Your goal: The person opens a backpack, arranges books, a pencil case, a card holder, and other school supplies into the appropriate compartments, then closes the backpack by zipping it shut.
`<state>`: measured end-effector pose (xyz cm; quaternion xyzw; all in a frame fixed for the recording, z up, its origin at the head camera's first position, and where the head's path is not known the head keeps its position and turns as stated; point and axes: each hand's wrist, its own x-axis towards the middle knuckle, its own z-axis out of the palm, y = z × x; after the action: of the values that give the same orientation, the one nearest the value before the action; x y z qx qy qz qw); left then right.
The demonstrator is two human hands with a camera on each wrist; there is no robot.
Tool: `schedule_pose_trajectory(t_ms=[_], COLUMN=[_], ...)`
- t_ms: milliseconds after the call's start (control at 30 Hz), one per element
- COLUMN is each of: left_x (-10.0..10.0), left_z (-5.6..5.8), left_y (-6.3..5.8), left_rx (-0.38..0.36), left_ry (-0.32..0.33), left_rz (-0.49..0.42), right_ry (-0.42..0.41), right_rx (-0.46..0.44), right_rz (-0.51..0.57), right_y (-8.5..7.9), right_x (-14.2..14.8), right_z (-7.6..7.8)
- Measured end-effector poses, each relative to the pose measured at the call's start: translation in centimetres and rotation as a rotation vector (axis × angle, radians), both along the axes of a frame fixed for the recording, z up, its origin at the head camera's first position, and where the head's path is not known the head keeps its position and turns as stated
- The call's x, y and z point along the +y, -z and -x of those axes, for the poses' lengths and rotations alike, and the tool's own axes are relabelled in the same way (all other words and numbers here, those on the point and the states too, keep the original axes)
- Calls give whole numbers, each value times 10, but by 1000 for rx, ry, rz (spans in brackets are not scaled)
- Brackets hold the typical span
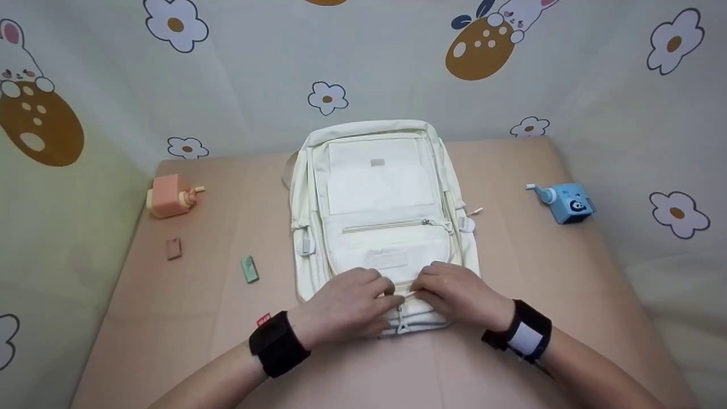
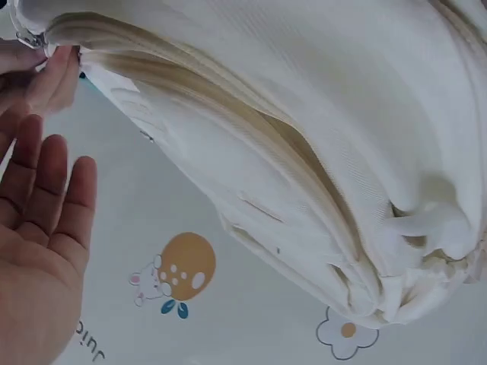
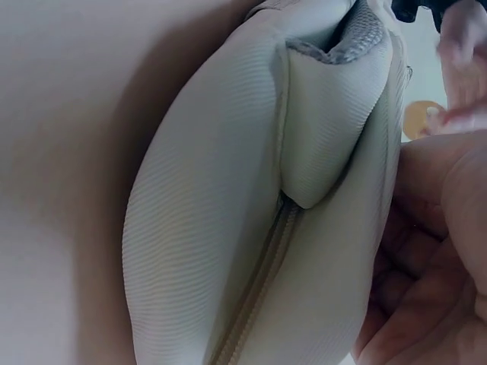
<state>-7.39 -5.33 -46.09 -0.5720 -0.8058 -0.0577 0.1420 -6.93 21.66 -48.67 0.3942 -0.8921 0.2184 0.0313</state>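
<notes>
A cream backpack [image 1: 380, 187] lies front side up on the table, its top towards the wall. At its lower end my left hand [image 1: 346, 301] has thumb and forefinger together on the fabric by the front zip. Close beside it, my right hand [image 1: 457, 287] pinches the edge of the same zip. A pale zipper pull [image 1: 403, 328] hangs just below the hands. The left wrist view shows a long zip gap [image 2: 304, 152] along the bag's side and the left hand's other fingers [image 2: 49, 182] extended. What exactly the fingertips hold is partly hidden.
An orange pencil sharpener [image 1: 169, 196] stands at the table's left, with a pink eraser [image 1: 174, 249] and a green eraser [image 1: 249, 269] nearer the bag. A blue pencil sharpener [image 1: 569, 203] stands at the right. A patterned curtain [image 1: 255, 74] surrounds the table's back and sides.
</notes>
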Motion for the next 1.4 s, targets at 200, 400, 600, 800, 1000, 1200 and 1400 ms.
schedule_pose_trajectory(t_ms=[200, 400, 600, 800, 1000, 1200, 1400], left_x=[5, 8, 8, 8, 12, 10, 10], left_z=[-10, -11, -11, -11, -15, -22, -25], left_y=[15, 21, 22, 24, 23, 17, 12], left_rx=[85, 167, 169, 104, 13, -211, -284], left_ry=[52, 61, 44, -2, -121, -255, -378], left_rz=[122, 99, 80, 80, 51, -78, -92], right_ry=[-10, -1, -19, -19, -8, -21, -52], right_rx=[-5, 1, 37, 48, 28, 55, 115], right_rz=[17, 12, 19, 10, -7, 23, 54], right_y=[2, 1, 2, 3, 3, 5, 7], right_x=[0, 2, 2, 1, 1, 1, 2], right_z=[1, 0, 0, -1, -2, -2, -1])
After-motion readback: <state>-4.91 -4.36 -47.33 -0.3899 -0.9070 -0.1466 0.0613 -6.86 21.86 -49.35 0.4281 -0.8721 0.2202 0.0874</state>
